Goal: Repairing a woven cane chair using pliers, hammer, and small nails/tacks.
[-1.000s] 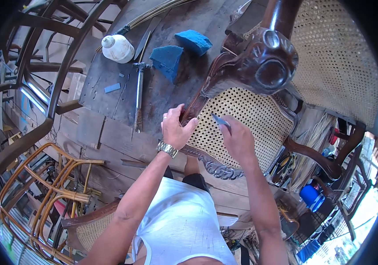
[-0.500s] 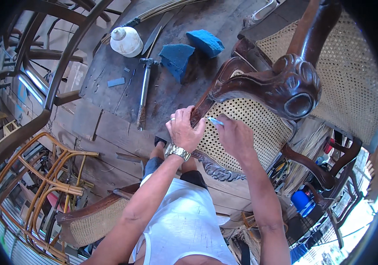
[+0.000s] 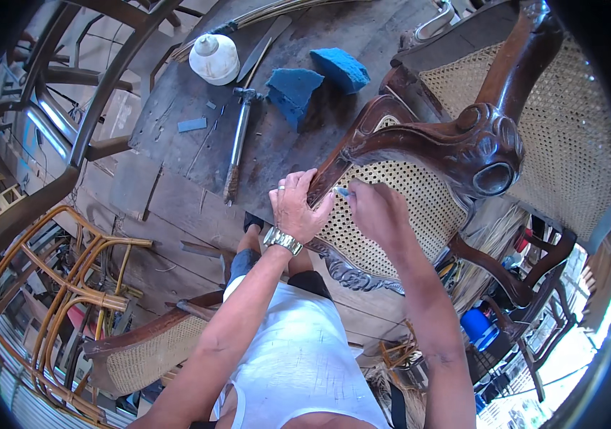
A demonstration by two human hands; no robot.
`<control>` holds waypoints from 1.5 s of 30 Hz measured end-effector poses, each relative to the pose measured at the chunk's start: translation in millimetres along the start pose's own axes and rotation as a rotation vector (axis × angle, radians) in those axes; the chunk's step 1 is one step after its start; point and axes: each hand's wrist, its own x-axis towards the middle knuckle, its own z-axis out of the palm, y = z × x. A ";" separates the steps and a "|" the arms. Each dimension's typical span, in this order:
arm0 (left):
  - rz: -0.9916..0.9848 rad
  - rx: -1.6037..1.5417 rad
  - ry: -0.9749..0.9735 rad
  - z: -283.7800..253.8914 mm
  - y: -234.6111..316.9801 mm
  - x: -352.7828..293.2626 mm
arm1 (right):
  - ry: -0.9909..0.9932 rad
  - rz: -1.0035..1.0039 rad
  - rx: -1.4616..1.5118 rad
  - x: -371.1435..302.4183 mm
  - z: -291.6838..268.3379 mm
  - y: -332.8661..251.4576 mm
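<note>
A dark carved wooden chair [image 3: 345, 154] lies with its woven cane panel [image 3: 405, 214] facing up at me. My left hand [image 3: 298, 207], with a ring and a metal watch, grips the panel's wooden rim at the left, its thumb on the cane side. Pinched in my right hand [image 3: 380, 214] is a slim light-blue tool [image 3: 344, 192]; its tip meets the cane near the rim, close to my left thumb. My fingers hide most of that tool, so its exact kind does not show.
On the worn wooden table [image 3: 170, 143] are a hammer [image 3: 239, 132], two blue foam pieces [image 3: 295, 93], a white bottle [image 3: 215, 60], a knife blade [image 3: 266, 46] and a brush [image 3: 232, 184]. Chair frames [image 3: 62, 279] stand left; a carved chair leg [image 3: 491, 143] juts over the panel.
My view has shifted slightly. My right hand has turned a little and come closer over the light-blue tool, so less of it shows. My left hand keeps its place on the rim.
</note>
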 end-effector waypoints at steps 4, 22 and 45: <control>-0.030 -0.023 0.000 2.0 -0.1 0.2 | -0.004 -0.070 -0.051 11.4 0.8 -0.7; 0.016 -0.063 0.005 -3.9 -7.2 -1.8 | 0.021 -0.175 0.009 12.9 -5.3 6.5; 0.066 -0.029 -0.013 -2.7 -12.3 -2.7 | 0.101 0.067 0.200 -19.5 50.0 40.5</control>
